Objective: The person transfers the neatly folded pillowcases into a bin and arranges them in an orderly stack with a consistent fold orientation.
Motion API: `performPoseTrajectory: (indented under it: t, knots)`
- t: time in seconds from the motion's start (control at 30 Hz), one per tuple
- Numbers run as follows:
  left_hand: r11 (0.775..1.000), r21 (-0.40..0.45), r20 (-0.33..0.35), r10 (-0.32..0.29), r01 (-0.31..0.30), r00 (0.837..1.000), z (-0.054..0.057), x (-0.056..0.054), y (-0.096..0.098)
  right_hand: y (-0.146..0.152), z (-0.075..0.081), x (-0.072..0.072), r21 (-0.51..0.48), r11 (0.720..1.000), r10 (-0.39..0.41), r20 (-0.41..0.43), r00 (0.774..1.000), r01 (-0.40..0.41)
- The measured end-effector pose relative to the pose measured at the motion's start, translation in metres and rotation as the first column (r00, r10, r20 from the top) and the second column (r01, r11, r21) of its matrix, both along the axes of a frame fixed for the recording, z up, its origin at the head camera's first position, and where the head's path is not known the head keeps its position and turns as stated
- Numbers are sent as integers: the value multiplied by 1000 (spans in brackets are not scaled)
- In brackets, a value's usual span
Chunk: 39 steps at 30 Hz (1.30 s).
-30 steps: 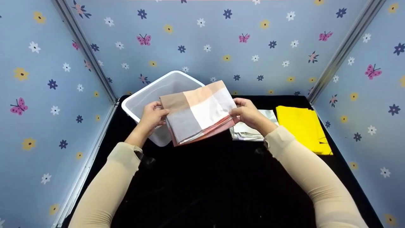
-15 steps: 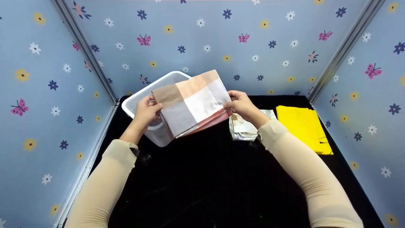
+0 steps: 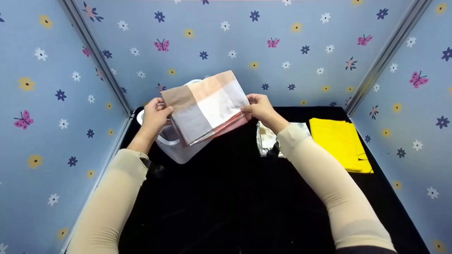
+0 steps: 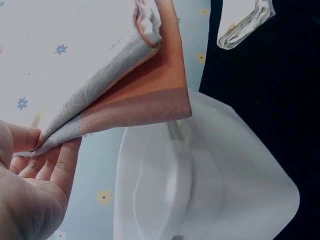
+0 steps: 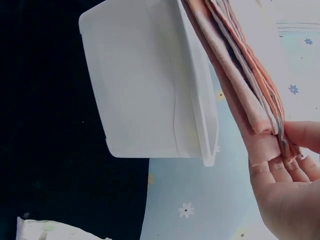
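Observation:
A folded checked cloth in brown, peach, grey and white is held up between both hands, tilted with its right end higher. My left hand pinches its left edge, thumb on top and fingers beneath. At the opposite edge my right hand pinches the stacked layers, whose pink and orange folds show in the right wrist view. Below the cloth stands a white plastic bin, its opening mostly hidden by the cloth in the head view. The left wrist view shows the bin under the cloth's corner.
On the black tabletop, a folded white patterned cloth lies right of the bin, partly behind the right forearm. Farther right is a folded yellow cloth. Blue flowered panels enclose the back and sides.
Both hands have carried the checked cloth left and away from the body, so it now covers most of the bin's opening. More of the white patterned cloth's left side shows.

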<state>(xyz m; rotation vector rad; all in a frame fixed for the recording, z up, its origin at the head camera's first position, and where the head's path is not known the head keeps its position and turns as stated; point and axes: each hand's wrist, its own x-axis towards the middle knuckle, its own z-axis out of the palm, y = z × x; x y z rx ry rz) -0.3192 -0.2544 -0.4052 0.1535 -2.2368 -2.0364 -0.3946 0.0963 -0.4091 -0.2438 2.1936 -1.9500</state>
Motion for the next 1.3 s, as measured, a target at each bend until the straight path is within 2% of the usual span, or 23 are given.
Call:
performPoseTrajectory:
  t: [0.17,0.3,0.5,0.8,0.97,1.3]
  knots:
    - [1000,11,-24,16,-16,1000,7,-3,-6,-11,2,-9,4,1000,-12,-20,1000,12]
    - [999,-15,-47,32,-33,998,10,-6,-13,-20,2,-16,-9,1000,-9,-21,1000,9]
    - [998,-9,-84,53,-54,995,11,-10,-21,-31,2,-24,8,1000,-3,-60,998,3]
    - [995,3,-44,102,-102,994,4,-11,-31,-52,-3,-33,2,996,-89,-141,986,90]
    - [993,-16,-8,118,-118,993,1,-11,-36,-65,-11,-37,-59,987,-158,-172,972,150]
    - [986,-55,-13,155,-155,988,0,-13,-47,-92,-15,-39,-217,959,-224,-192,955,182]
